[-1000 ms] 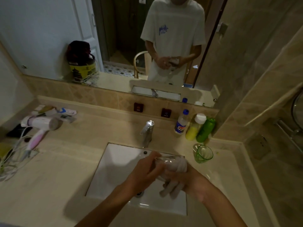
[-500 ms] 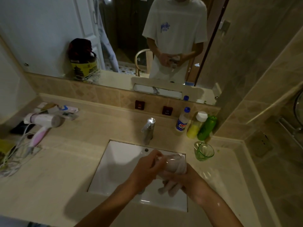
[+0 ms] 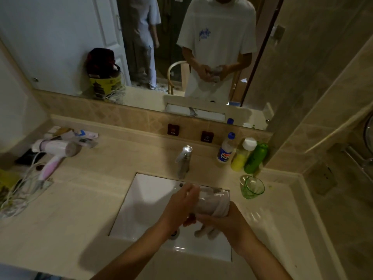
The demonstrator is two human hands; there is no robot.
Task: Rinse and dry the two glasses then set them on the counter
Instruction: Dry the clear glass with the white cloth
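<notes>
Over the white sink [image 3: 145, 201] I hold a clear glass [image 3: 210, 203] on its side, wrapped in a pale cloth [image 3: 220, 209]. My left hand [image 3: 179, 207] grips the glass at its left end. My right hand [image 3: 224, 221] cups the cloth round the glass from below, and loose cloth ends hang under it. A green glass [image 3: 253, 187] stands upright on the beige counter [image 3: 60, 219], just right of the sink and apart from both hands.
A chrome tap [image 3: 184, 158] rises behind the sink. Three bottles [image 3: 242, 156] stand in the back right corner by the wall. A hair dryer [image 3: 54, 152] with its cord, and small packets, lie on the left counter. The mirror [image 3: 60, 37] shows a second person behind me.
The glass has turned a little in the cloth and my hands have shifted slightly. In the mirror a second person has come into sight in the doorway.
</notes>
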